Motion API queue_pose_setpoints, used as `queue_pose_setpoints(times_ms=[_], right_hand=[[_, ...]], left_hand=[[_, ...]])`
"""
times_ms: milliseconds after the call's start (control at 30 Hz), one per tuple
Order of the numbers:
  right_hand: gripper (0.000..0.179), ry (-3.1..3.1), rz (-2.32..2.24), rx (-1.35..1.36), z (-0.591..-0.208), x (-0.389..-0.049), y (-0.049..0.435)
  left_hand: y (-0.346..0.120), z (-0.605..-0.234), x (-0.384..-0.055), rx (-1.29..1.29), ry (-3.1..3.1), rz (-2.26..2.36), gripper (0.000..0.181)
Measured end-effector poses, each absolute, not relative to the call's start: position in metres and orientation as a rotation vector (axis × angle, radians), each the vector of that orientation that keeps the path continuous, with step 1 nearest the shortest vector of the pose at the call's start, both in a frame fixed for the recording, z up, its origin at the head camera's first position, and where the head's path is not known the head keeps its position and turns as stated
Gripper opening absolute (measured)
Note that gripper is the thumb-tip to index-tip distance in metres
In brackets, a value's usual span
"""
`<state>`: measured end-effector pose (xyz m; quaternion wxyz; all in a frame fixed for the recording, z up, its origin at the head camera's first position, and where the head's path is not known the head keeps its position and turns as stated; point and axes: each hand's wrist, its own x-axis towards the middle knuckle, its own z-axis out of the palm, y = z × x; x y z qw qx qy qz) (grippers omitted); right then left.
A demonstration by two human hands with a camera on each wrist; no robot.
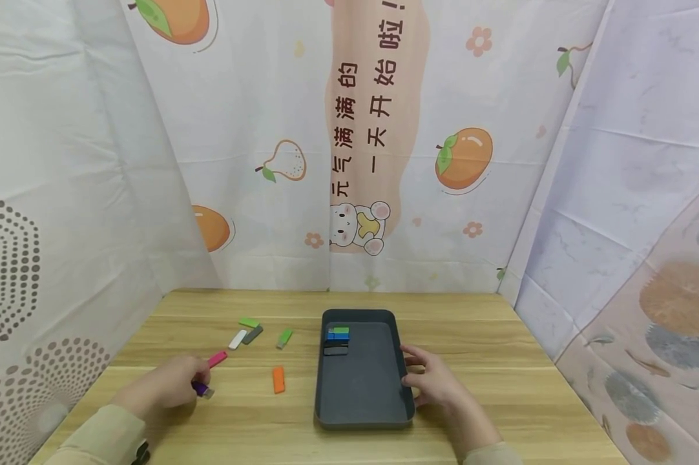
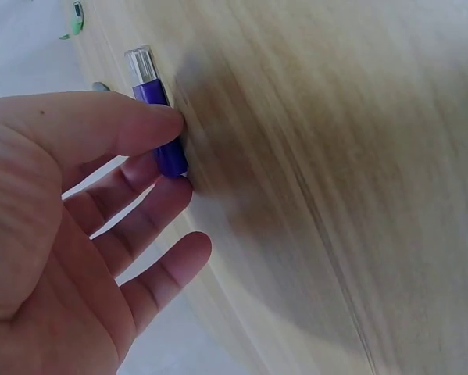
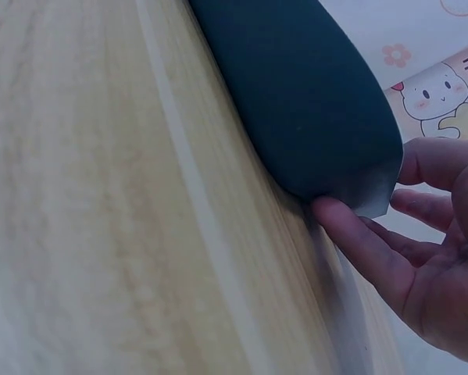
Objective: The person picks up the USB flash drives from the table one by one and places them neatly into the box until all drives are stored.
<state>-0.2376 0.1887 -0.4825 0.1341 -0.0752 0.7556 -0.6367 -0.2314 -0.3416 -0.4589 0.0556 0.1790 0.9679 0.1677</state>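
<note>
Thumb and fingers of my left hand (image 1: 177, 381) pinch a purple USB flash drive (image 2: 149, 92), its metal plug pointing away from the fingertips. The hand is low over the table's left side, beside a pink flash drive (image 1: 218, 359). My right hand (image 1: 433, 381) holds the right wall of a dark grey tray (image 1: 364, 425), some fingers at the rim and one low on the outside in the right wrist view. Inside the tray's upper left part, green, blue (image 1: 338, 336), black and grey flash drives lie in a stack of rows.
An orange flash drive (image 1: 278, 379) lies between the left hand and the tray. Farther back are a white drive (image 1: 238, 339), a grey drive (image 1: 253, 334) and two green drives (image 1: 285, 338). Printed curtains (image 1: 256, 226) hang behind and beside the wooden table (image 1: 471, 323).
</note>
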Motion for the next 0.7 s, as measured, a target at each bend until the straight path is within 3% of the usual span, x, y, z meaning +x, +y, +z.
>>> queue_pose_setpoints(times_ms=[700], right_hand=[[0.079,2.215,-1.819,-0.225,-0.4854,-0.2398,0.1884]], left_hand=[[-0.3436,-0.4599,-0.2302,0.628,2.883,0.604,0.021]])
